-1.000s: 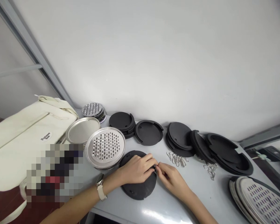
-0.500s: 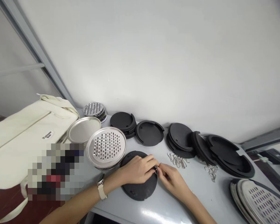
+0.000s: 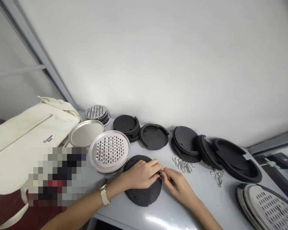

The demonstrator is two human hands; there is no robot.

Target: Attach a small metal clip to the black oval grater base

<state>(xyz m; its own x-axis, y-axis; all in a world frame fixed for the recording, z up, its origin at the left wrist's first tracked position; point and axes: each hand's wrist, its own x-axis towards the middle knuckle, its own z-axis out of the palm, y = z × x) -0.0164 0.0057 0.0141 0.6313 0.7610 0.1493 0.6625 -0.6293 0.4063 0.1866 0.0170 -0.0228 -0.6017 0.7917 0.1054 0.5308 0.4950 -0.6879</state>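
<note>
Two hands, head view: left hand [image 3: 144, 174] is covering the black disc [image 3: 146, 197], any pinch hidden; right hand [image 3: 179, 184] is pinching the small ring [image 3: 161, 175].
Black disc: resting on the table [image 3: 134, 217]; steady pressing should help.
Small ring: showing at the disc's right edge; gentle pinching seems best.
Metal clips [image 3: 183, 165]: lying beyond the right hand.
Grater plate [image 3: 109, 149]: sitting close by the disc, maybe crowding the left hand.

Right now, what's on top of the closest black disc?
The left hand lies across the black disc. A small metal ring shows between that hand and the right hand. What the left hand covers can't be seen.
</note>
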